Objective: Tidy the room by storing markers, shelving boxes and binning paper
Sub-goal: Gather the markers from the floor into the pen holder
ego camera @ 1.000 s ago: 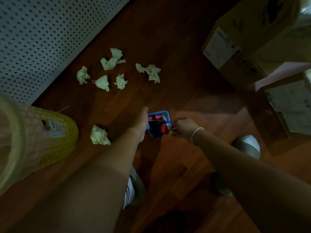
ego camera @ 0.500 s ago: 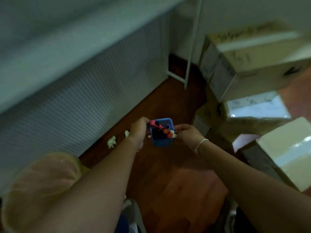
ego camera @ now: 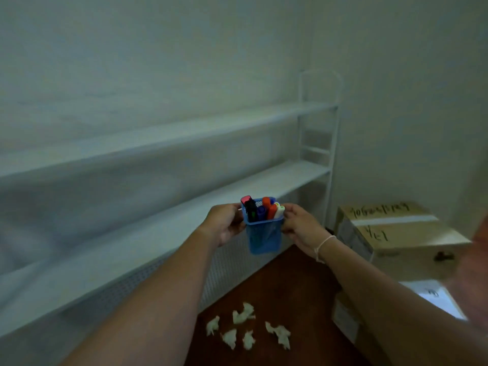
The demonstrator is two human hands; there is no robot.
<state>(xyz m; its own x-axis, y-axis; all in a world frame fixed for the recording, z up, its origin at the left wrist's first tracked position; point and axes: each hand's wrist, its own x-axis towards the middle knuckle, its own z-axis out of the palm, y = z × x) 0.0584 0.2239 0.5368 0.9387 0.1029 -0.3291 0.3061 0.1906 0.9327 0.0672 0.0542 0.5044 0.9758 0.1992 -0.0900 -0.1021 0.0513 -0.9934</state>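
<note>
A small blue mesh holder (ego camera: 264, 235) is up in the air in front of the white shelves, gripped on both sides. My left hand (ego camera: 224, 224) holds its left side and my right hand (ego camera: 299, 228) holds its right side. Several markers (ego camera: 264, 210) stand in it: pink, black, blue, orange and white caps show above the rim. Several crumpled pale paper balls (ego camera: 247, 330) lie on the wooden floor below. A stack of cardboard boxes (ego camera: 396, 233) stands at the right against the wall.
Two long white shelves (ego camera: 163, 215) run along the left wall, with a perforated white panel (ego camera: 232, 270) beneath the lower one. A white shelf frame (ego camera: 317, 143) closes the far end. More boxes (ego camera: 433, 297) sit low at the right.
The holder with markers has risen from the floor to shelf height in both hands. My view has swung up from the floor to the shelves; the yellow bin has left the view.
</note>
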